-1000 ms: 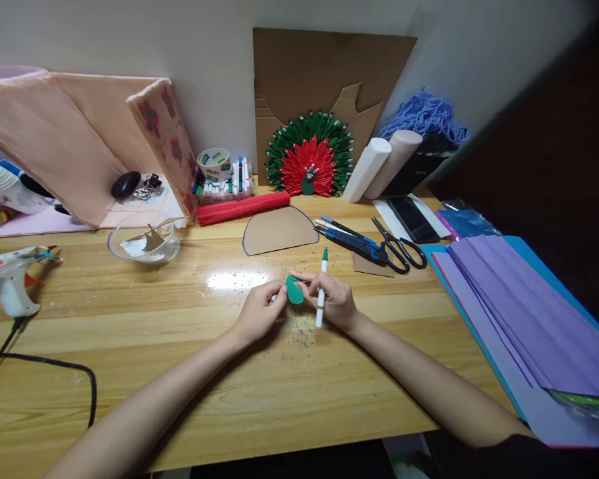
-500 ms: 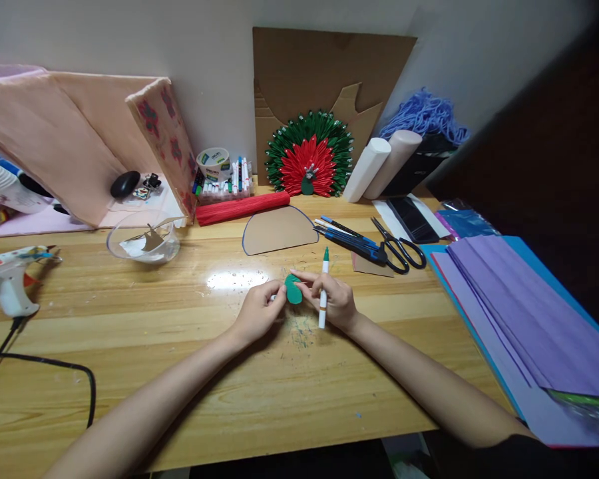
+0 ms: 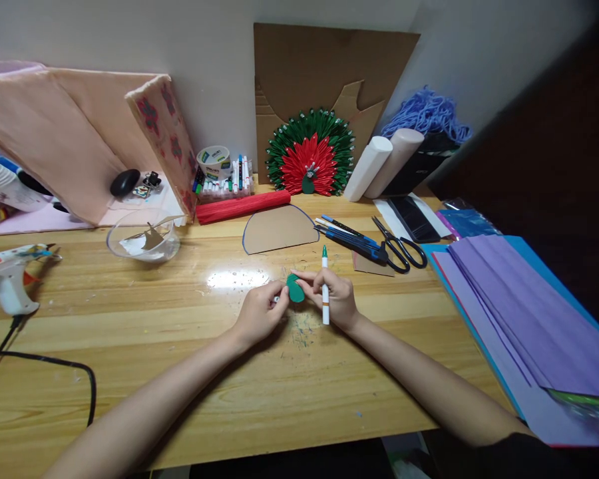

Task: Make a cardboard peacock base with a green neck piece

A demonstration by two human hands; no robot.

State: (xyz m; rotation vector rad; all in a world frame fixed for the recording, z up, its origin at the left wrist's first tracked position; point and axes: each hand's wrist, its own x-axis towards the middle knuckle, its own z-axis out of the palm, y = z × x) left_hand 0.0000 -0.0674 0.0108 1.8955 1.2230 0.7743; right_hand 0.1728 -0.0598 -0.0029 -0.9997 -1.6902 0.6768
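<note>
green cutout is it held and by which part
The green cutout is held by its edges, left hand on one side, right hand on the other.

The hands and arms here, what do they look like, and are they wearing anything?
The left hand and right hand are bare: no gloves, watch or bracelet can be seen. A plain black sleeve covers the upper part of the right arm; no left sleeve is in view.

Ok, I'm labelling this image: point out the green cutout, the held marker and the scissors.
Green cutout (image 3: pixel 296 292): head view, its rounded lower part.
Held marker (image 3: pixel 325 297): head view, its white barrel.
Scissors (image 3: pixel 391 240): head view, near the pivot.
</note>
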